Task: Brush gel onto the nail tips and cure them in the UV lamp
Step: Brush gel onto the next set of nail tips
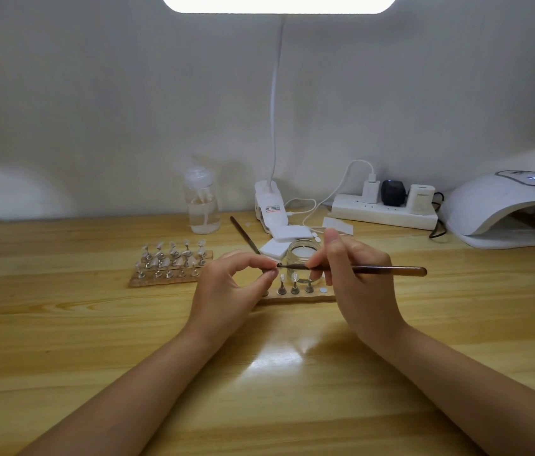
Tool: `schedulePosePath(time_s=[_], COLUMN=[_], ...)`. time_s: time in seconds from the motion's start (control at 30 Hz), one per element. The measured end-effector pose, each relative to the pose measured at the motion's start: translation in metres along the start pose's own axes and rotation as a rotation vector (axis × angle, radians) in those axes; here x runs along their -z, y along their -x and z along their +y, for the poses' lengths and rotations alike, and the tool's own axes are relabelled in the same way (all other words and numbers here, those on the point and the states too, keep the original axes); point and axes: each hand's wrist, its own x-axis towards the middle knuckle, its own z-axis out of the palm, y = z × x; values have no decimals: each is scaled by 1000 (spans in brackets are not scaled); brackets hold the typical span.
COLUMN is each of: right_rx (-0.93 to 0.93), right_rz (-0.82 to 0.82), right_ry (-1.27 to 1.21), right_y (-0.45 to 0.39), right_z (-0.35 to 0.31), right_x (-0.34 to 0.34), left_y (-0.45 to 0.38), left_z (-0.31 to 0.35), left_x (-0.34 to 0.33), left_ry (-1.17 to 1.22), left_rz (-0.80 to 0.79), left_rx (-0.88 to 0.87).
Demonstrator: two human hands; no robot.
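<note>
Two hands meet just above the middle of the surface [62, 324], and the step in hand looks like brushing gel onto a single nail tip held up off its rack.

Left to right: near the left-centre of the surface sits a full rack of nail tips [171, 263] on their stands, well apart from the work. The left hand [226, 291] has thumb and forefinger curled together in a tight pinch around something very small, most likely a nail tip on its stand; the thing itself is too small to make out. The brush tip touches that pinch point. The brush [358, 268] lies nearly level, its handle running right, gripped pen-fashion by the right hand [354, 284], fingers curled close behind the bristle end. Under both hands lies a second rack [295, 292] with a few tips standing on it, and just behind that a small glass jar [303, 258]. The UV lamp [509, 209] stands at the far right edge of the surface, mouth open toward the person.

To do this well, I judge the left grip should hold by the stand, not the tip's face. Strokes should be light and run base to end, keeping gel off the fingers. Then set the tip back upright before carrying the rack to the lamp.
</note>
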Motion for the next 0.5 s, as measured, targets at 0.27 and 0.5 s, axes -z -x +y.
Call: schedulePosePath(time_s=[0.27,0.5], right_rx=[-17,19], right_rz=[62,11], right_ry=[-28,5], right_y=[-1,0], right_z=[1,3], right_x=[2,1], left_y=[0,-1], left_z=[-2,-2], left_x=[0,0], left_ry=[1,-8], left_rz=[-8,-5], left_rx=[-4,-11])
